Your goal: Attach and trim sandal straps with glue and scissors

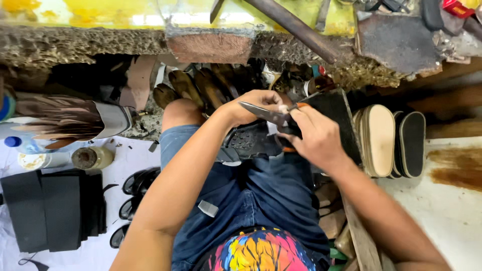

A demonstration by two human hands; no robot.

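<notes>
Two bare hands working over the lap, a black sandal point(249, 143) lying across the blue shorts point(251, 195) between them. Going left to right: stacked black rubber sheets point(52, 208) lying on the white floor cloth point(128, 155), a small glue jar point(92, 157) just behind them, dark sandal pieces point(136, 181) beside the knee. Then the left hand point(251, 105), curling closed over the far edge of the sandal and steadying it. Next the scissors point(268, 114), grey blades pointing left, orange handles sitting in the right hand point(314, 138), whose grip is clenching around them. Farther right, a row of tan and black soles point(394, 140) standing on edge beside the worn bench point(90, 42).

Judging by looks, handling light and flexible: thin rubbery sole, soft straps, likely bending under a loose hold, not fragile. Textured upper face probably giving good purchase. Best holding at the sole's edge near the cut, fingers well clear of the blades; scissors stiff and sharp, taking only by the handles.
</notes>
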